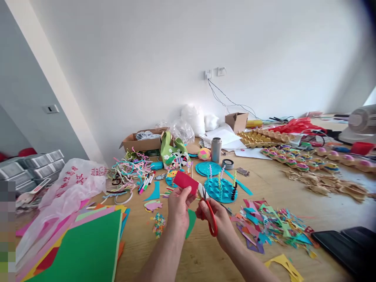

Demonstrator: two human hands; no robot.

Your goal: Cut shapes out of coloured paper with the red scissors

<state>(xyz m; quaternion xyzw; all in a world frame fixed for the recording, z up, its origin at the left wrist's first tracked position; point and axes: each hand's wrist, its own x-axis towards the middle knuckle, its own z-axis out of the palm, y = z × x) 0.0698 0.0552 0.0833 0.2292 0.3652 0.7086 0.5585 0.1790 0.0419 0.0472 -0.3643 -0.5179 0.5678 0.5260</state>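
My left hand pinches a small red piece of paper by its lower edge, above the table's middle. In my right hand is a pair of scissors with red handles, its blades pointing up beside the right end of the paper. A white patch shows by the blades, and I cannot tell what it is. Below my hands lies a green paper piece. Just beyond them stands a blue bumpy tray with fuzzy pipe cleaners upright in it.
Coloured paper sheets are stacked at the left front. Colourful paper scraps spread at the right, near a black device. A pile of pipe cleaners, a metal flask, a tape roll and egg trays lie farther back.
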